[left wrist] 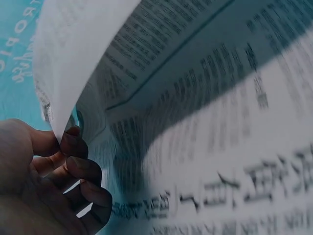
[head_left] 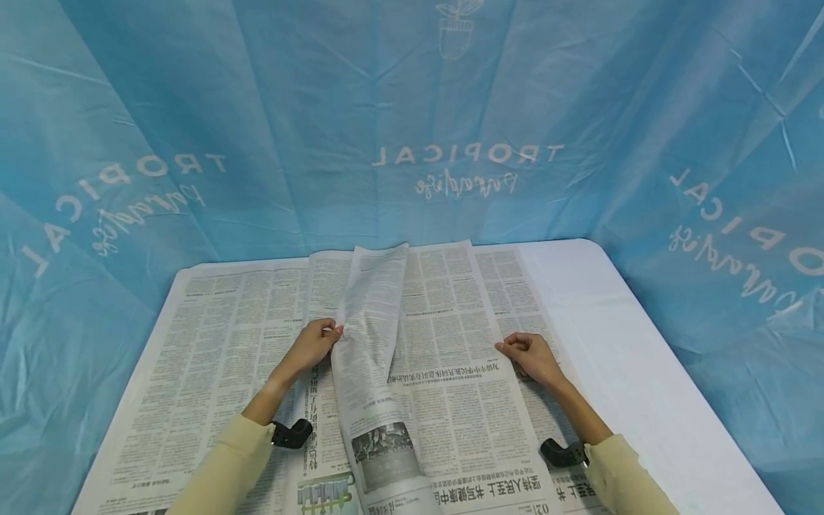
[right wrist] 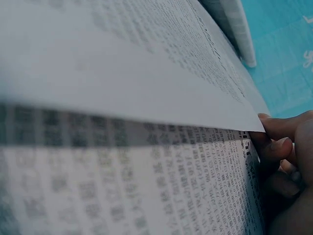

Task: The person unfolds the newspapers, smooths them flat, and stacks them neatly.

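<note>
Several newspaper sheets lie spread over the table, and the upper newspaper [head_left: 450, 408] is partly lifted, with a narrow flap curling over near its middle. My left hand [head_left: 315, 343] pinches the left edge of that flap between thumb and index finger. Close up in the left wrist view, the raised newspaper page [left wrist: 73, 54] bends above the left hand [left wrist: 54, 171] and shades the print beneath. On the other side, my right hand [head_left: 533, 356] pinches the sheet's right edge. The right wrist view shows this edge [right wrist: 146, 93] raised a little off the page below, held by the right hand's fingertips [right wrist: 279, 146].
Another newspaper sheet [head_left: 212, 372] covers the table's left part. White tabletop [head_left: 618, 343] shows along the right side. Blue printed curtains [head_left: 335, 143] hang behind and on both sides, close to the table's edges. Each wrist wears a black device [head_left: 292, 433].
</note>
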A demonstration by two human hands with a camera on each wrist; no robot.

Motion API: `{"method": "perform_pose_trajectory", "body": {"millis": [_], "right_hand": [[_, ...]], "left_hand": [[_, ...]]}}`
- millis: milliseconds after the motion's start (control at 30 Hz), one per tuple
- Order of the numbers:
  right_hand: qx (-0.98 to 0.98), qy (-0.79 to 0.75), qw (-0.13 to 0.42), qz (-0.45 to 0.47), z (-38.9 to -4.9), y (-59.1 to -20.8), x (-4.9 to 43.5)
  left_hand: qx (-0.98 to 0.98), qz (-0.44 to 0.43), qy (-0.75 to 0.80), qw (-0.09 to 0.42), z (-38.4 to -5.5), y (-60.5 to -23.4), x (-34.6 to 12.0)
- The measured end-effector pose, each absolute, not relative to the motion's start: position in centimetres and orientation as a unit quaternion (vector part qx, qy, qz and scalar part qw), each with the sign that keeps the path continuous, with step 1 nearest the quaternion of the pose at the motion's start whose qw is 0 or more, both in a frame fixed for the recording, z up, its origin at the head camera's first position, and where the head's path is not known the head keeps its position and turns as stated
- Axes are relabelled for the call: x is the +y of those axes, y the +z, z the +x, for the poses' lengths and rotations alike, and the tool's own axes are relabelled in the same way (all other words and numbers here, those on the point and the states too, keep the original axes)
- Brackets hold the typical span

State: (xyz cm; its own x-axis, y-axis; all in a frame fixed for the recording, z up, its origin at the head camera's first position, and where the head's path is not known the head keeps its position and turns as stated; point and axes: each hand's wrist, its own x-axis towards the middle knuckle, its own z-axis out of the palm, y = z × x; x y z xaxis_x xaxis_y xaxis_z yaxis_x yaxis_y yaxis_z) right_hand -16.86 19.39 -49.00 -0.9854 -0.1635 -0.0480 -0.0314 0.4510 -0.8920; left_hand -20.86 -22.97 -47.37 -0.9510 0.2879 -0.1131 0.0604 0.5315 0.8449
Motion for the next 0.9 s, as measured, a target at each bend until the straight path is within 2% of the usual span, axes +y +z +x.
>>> {"method": "perform_pose_trajectory", "body": {"millis": [200, 900], "right_hand": [[0.852, -0.518, 0.064, -0.053, -16.7, -48.5, 19.2], [0.851, -0.519, 0.065, -0.048, -16.7, -48.5, 19.2]], "left_hand": [[0.874, 0.100, 0.459, 0.122, -20.7, -47.6, -24.3], [0.886, 0.070, 0.451, 0.080, -19.5, -47.5, -27.4]]}}
